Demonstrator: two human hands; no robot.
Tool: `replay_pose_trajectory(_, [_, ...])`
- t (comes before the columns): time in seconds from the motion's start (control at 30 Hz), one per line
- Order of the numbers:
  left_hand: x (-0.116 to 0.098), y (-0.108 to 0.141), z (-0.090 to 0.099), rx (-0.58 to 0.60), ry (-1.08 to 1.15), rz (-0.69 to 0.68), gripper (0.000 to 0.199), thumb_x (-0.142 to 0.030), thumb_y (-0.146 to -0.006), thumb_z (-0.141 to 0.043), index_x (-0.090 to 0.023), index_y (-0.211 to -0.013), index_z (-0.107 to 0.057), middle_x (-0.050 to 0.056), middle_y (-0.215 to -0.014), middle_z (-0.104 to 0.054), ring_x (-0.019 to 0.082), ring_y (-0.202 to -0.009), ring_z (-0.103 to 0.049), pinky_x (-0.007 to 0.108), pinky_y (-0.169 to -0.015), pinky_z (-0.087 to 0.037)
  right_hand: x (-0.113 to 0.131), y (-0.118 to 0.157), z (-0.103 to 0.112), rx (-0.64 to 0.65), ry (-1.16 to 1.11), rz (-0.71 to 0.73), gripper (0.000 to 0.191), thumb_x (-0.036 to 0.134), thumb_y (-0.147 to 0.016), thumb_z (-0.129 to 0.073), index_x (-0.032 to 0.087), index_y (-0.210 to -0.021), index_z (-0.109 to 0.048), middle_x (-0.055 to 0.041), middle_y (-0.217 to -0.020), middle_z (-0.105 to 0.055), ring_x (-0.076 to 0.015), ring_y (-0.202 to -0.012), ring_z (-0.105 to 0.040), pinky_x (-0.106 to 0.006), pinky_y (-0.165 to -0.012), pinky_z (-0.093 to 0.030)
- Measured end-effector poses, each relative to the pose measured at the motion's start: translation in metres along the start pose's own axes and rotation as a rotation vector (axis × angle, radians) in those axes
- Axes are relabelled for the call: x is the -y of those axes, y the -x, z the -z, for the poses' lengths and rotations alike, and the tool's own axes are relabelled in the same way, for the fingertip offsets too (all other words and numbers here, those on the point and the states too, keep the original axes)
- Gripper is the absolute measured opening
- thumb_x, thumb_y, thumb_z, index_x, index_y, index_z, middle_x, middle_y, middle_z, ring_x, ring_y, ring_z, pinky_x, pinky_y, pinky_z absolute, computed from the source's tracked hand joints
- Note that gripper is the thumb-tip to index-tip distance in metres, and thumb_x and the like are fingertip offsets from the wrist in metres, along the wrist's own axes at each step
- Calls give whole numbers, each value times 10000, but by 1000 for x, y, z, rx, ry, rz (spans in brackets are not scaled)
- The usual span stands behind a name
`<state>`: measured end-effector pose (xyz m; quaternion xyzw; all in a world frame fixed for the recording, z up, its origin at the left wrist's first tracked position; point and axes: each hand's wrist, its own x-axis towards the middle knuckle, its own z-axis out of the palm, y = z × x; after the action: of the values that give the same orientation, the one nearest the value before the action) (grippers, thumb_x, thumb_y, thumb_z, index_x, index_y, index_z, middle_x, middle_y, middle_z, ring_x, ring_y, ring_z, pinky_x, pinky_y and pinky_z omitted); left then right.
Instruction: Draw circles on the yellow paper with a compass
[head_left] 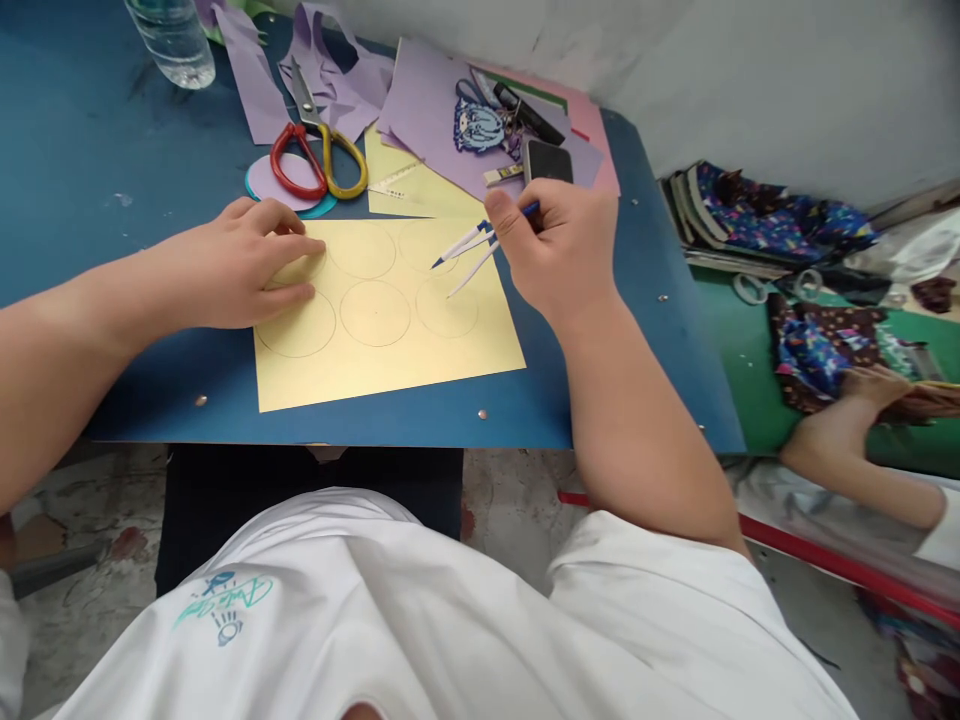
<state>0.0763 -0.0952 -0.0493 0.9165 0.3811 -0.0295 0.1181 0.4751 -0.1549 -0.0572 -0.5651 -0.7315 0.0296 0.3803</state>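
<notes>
At the yellow sheet's (386, 365) right edge, the right hand (566, 250) clasped the compass (463, 244) between thumb and bent fingers (its legs parted above the paper), forearm (645, 410) slanting inward; the left hand (251, 262) rested, fingers slightly spread, on the sheet's left side, near the scissors (314, 124)

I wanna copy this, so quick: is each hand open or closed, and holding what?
Left hand: open, resting on the yellow paper.
Right hand: closed, holding the drawing compass.
</notes>
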Motion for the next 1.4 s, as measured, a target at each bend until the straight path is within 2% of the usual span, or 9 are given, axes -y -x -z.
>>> replay_pose_trajectory(0.23, [-6, -2, 1, -30, -28, 12, 1102, -868, -1128, -211, -149, -1829, -665, 223, -1761, -531, 528, -1735, -465, 699, -1493, -361, 3, 4, 5, 53, -28, 52, 886, 1091, -1111, -477, 284, -746, -511, -18, -605, -465, -197, -622, -382, -443, -690, -305])
replay_pose_trajectory(0.4, [-9, -2, 2, -36, -39, 23, 1225, -945, -1096, -112, -129, -1815, -677, 236, -1744, -544, 539, -1736, -476, 708, -1496, -358, -3, 4, 4, 22, -70, 95, 864, 1064, -1119, -525, 287, -743, -537, -13, -596, -470, -183, -592, -380, -444, -676, -288])
replay_pose_trajectory(0.7, [-7, 0, 0, -53, -35, 13, 1206, -927, -1115, -100, -135, -1819, -678, 232, -1743, -546, 529, -1743, -479, 706, -1490, -362, -5, 4, 2, 1, -80, 87, 875, 1086, -1097, -538, 287, -741, -556, -2, -575, -455, -171, -575, -366, -442, -652, -274])
replay_pose_trajectory(0.87, [-7, -2, 0, -49, -31, 12, 1134, -865, -1115, -170, -131, -1814, -680, 224, -1738, -543, 535, -1742, -472, 702, -1496, -350, 1, 5, 5, -5, -89, 130, 830, 977, -1159, -580, 271, -723, -532, -1, -572, -457, -158, -560, -376, -434, -629, -267])
replay_pose_trajectory(1.0, [-6, -1, -1, -42, -29, 21, 1089, -851, -1118, -197, -165, -1817, -674, 206, -1749, -533, 524, -1743, -465, 690, -1487, -361, 6, 9, 11, 44, -76, 201, 782, 875, -1207, -594, 255, -731, -568, 0, -577, -470, -154, -551, -396, -421, -608, -266])
replay_pose_trajectory(1.17, [-7, 0, -1, -55, -26, 19, 1084, -848, -1120, -193, -172, -1813, -680, 200, -1759, -524, 512, -1751, -455, 672, -1493, -359, 7, 12, 22, 125, -59, 207, 736, 871, -1223, -586, 266, -807, -633, -5, -625, -598, -174, -568, -472, -414, -623, -321])
replay_pose_trajectory(1.27, [-5, 0, -2, -63, -34, 8, 1044, -790, -1121, -232, -154, -1819, -677, 214, -1761, -530, 511, -1749, -464, 679, -1498, -356, 8, 13, 26, 190, -99, 195, 746, 883, -1234, -536, 269, -815, -589, -13, -639, -609, -183, -577, -517, -414, -612, -364])
replay_pose_trajectory(1.33, [-4, 0, -2, -63, -32, -2, 1034, -790, -1123, -244, -161, -1822, -673, 214, -1759, -532, 501, -1752, -469, 675, -1508, -342, 12, 14, 27, 224, -154, 178, 755, 900, -1239, -479, 272, -840, -604, -30, -687, -644, -200, -623, -598, -416, -631, -431])
replay_pose_trajectory(1.4, [-4, 1, -2, -63, -29, -3, 1035, -816, -1136, -237, -179, -1826, -671, 208, -1762, -532, 498, -1757, -468, 669, -1511, -337, 16, 15, 26, 235, -232, 173, 749, 934, -1216, -479, 287, -907, -694, -52, -778, -708, -220, -677, -668, -433, -679, -505])
